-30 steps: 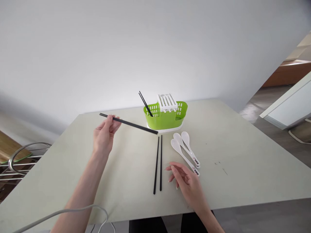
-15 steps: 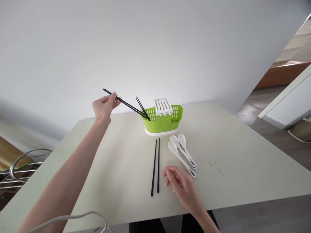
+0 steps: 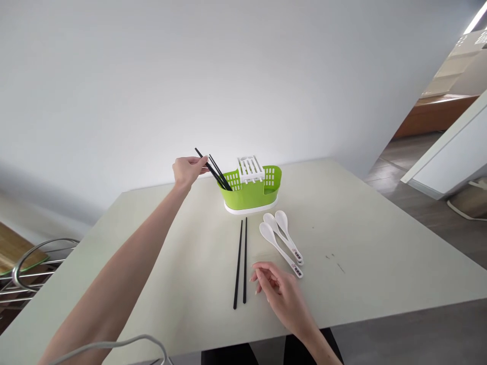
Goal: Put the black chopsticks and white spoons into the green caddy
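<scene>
My left hand (image 3: 188,171) pinches black chopsticks (image 3: 213,173), slanted with their lower ends inside the left part of a green cutlery basket (image 3: 247,197). Another pair of black chopsticks (image 3: 215,163) leans in that same part, close beside them. The basket has a white slatted piece (image 3: 251,170) across its middle and a white base. On the table, my right hand (image 3: 282,294) rests with loosely curled fingers apart and nothing in them. Two black chopsticks (image 3: 245,258) lie side by side just left of it. White spoons (image 3: 271,234), three in all, lie beyond it.
The pale table (image 3: 182,284) meets a white wall (image 3: 243,91) behind the basket. A grey cable (image 3: 114,343) crosses the lower left. Beside the table's left edge is a metal rack (image 3: 34,274); a white panel (image 3: 449,152) stands off to the right.
My left hand has moved right and slightly down, toward the basket, and the held chopsticks now stand steeper and deeper in it. My right hand has stayed about where it was.
</scene>
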The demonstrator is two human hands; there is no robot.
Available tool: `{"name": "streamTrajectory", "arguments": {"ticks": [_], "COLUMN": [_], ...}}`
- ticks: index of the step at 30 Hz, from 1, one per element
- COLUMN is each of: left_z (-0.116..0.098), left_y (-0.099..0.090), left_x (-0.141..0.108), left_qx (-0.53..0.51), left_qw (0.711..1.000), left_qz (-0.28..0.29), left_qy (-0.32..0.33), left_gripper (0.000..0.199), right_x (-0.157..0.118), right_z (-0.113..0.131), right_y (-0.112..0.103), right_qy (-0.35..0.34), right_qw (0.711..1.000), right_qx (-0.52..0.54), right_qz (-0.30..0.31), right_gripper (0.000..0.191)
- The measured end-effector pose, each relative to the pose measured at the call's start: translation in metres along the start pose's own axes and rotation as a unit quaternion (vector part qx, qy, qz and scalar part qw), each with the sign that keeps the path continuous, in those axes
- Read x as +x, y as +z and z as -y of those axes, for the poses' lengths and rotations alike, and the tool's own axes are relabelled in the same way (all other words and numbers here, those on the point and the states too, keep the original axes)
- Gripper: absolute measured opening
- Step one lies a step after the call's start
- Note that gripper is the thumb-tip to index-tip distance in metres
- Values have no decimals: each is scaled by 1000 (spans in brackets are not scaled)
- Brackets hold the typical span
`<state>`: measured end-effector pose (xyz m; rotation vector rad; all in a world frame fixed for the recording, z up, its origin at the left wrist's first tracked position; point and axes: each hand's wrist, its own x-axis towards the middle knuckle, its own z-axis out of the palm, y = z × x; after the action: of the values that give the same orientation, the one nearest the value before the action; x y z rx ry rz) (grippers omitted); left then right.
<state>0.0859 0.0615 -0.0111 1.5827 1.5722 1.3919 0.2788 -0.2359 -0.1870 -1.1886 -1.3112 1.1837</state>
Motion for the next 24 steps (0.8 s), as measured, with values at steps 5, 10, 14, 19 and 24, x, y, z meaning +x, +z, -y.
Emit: {"name": "streamTrajectory", "arguments": {"ticks": [5,10,14,19,24], "left_z": [9,17,18,14,12], "left_y": [9,13,12,9,14], "left_x": [0,1,4,8,8], "left_qx": [32,36,31,39,103], "left_qw": [999,998,998,998,993], "left_qz": [21,36,46,45,52], "left_qy": [-18,-40,-39,-21,23], "left_gripper": [18,16,18,17,17], "right_x": [0,-1,-1,-1,-2], "right_z": [3,3,3,3,4], "right_y": [-1,-1,0,0,-1], "right_qy": [-1,6,9,11,11], "right_qw": [1000,1000,1000,1000,999], "right_qx": [-6,-9,-13,-24,-30], "right_qz": [9,15,15,14,17], "right_gripper": [38,36,34,34,34]}}
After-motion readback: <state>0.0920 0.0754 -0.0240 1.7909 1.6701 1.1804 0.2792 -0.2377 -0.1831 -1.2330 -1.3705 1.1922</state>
